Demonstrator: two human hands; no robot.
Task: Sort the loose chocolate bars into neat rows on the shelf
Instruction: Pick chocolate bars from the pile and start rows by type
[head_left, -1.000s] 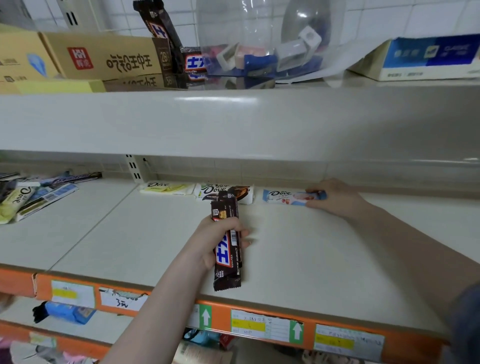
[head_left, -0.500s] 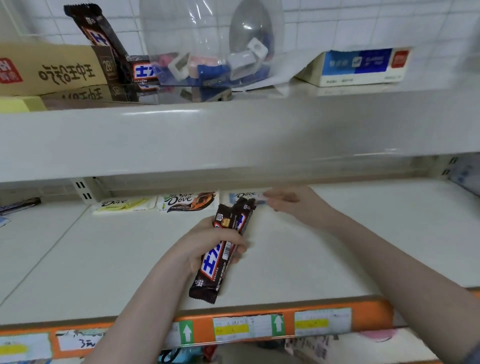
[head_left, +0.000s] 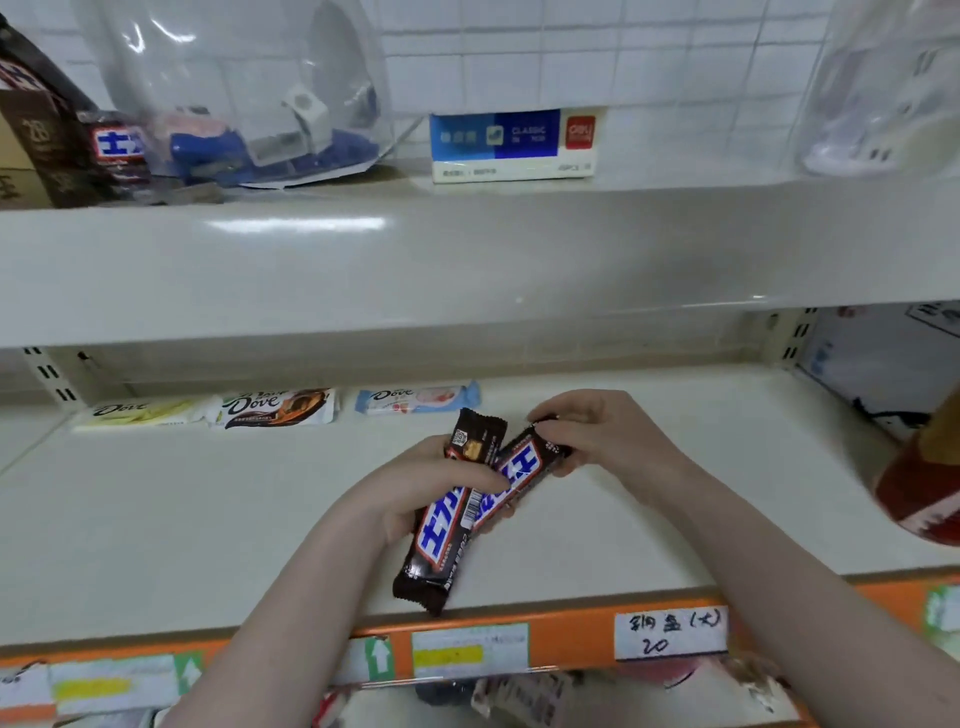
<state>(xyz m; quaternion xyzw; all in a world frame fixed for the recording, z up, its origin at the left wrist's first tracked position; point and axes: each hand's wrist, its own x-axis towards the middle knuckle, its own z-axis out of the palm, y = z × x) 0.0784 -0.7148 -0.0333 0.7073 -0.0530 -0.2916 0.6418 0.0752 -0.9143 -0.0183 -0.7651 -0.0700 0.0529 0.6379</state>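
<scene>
Above the middle of the cream shelf (head_left: 208, 519), my left hand (head_left: 415, 483) grips two dark brown bars with blue lettering. One bar (head_left: 441, 540) points down toward the orange front edge. My right hand (head_left: 597, 431) pinches the far end of the second bar (head_left: 519, 467), which angles up to the right. Three Dove bars lie in a row at the back of the shelf: a yellow one (head_left: 140, 411), a brown one (head_left: 278, 408) and a light blue one (head_left: 415, 397).
An orange price rail (head_left: 571, 639) with paper labels runs along the shelf's front. The upper shelf (head_left: 467, 249) overhangs, carrying more dark bars (head_left: 111, 148), clear plastic bags and a blue box (head_left: 511, 143). A red-brown object (head_left: 924, 488) stands at the right edge.
My right hand left the light blue Dove bar at the back and came to the bars in my left hand, taking hold of one. The view shifted right.
</scene>
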